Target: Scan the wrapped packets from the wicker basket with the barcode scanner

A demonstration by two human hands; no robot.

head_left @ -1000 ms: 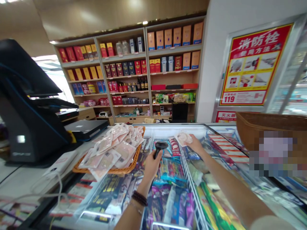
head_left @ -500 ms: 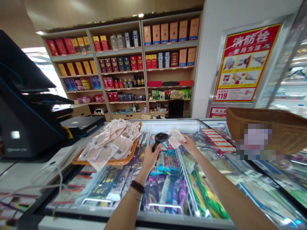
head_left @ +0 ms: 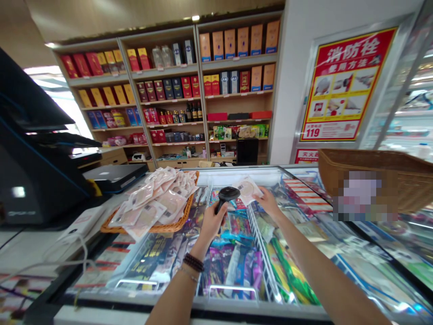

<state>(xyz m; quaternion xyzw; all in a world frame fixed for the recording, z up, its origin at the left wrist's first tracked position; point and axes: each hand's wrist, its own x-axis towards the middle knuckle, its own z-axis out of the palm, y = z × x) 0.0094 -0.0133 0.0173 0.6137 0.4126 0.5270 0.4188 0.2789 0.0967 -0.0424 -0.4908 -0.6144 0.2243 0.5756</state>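
In the middle of the frame, our left hand (head_left: 213, 221) is closed around the handle of a black plastic handheld scanner (head_left: 229, 194), and our right hand (head_left: 269, 201) pinches the right edge of a flat, clear plastic packet with pale contents (head_left: 248, 188). We hold our hands apart, with the scanner's head just beside the packet. The scanner's long axis slants from the handle at lower left up to the head at upper right, which points toward the packet. The packet is tilted, its long axis appearing to run from upper left to lower right; we cannot tell which way its printed side faces. Both are above a white-edged chest freezer (head_left: 237, 170) full of colourful wrapped goods. Left of our hands, similar packets (head_left: 154, 194) overflow an orange-brown wicker basket (head_left: 185, 220).
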